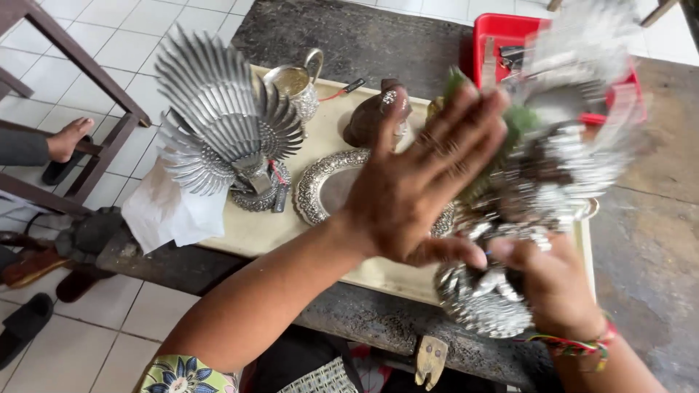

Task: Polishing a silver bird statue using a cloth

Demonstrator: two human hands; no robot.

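Observation:
My right hand (555,285) grips the round base of a large silver ornament (561,167), blurred by motion, which rises toward the upper right. My left hand (426,185) is spread flat with fingers apart against the ornament's left side; something green (518,120) shows behind the fingers. A second silver ornament with fanned feather-like blades (218,116) stands upright at the left of a cream tray (255,233). An oval silver platter (320,185) with an embossed rim lies under my left hand.
A silver jug (297,84) and a dark brown rounded piece (371,113) stand at the tray's back. A red plastic bin (502,36) sits behind on the dark stone bench. White cloth (164,211) hangs off the tray's left. Another person's foot (69,138) rests by a wooden frame.

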